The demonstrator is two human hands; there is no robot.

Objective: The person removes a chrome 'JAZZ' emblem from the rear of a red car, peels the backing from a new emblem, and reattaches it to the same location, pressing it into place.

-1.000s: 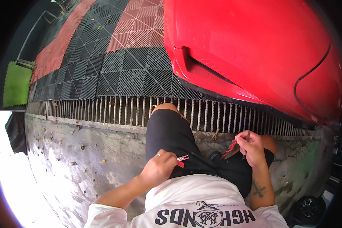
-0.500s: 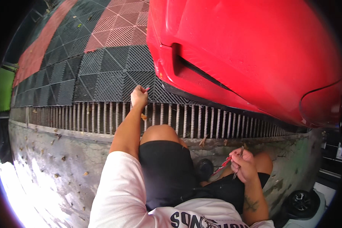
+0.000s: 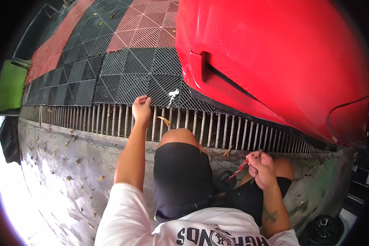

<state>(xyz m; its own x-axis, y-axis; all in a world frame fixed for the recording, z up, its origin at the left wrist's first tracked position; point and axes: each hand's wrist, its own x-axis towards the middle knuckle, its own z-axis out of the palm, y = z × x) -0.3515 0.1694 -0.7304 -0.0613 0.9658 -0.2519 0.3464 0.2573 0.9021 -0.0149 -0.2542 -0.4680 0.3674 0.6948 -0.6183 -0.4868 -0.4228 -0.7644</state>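
Observation:
My left hand [image 3: 142,109] is over the edge of the black floor mat [image 3: 123,84], its fingers loosely curled with nothing seen between them. Just right of it, apart from the fingers, a small white scrap [image 3: 174,93] with a twisted tail shows against the mat. By my right knee, my right hand [image 3: 261,167] is closed around a slim red-and-silver piece [image 3: 241,167] that points down to the left. A thin metal rod [image 3: 253,179] also sticks out of that fist; its kind cannot be made out.
A red car body [image 3: 274,53] with a bumper slot fills the upper right. A ribbed metal drain grate [image 3: 201,127] runs between mat and concrete [image 3: 65,160]. Dry leaves [image 3: 165,121] lie about. A black wheel [image 3: 324,227] stands at lower right, a green panel [image 3: 13,86] far left.
My left hand has drawn back slightly to the left, and the small piece at its fingertips has left it; a white scrap now shows beside it. My right hand keeps its hold.

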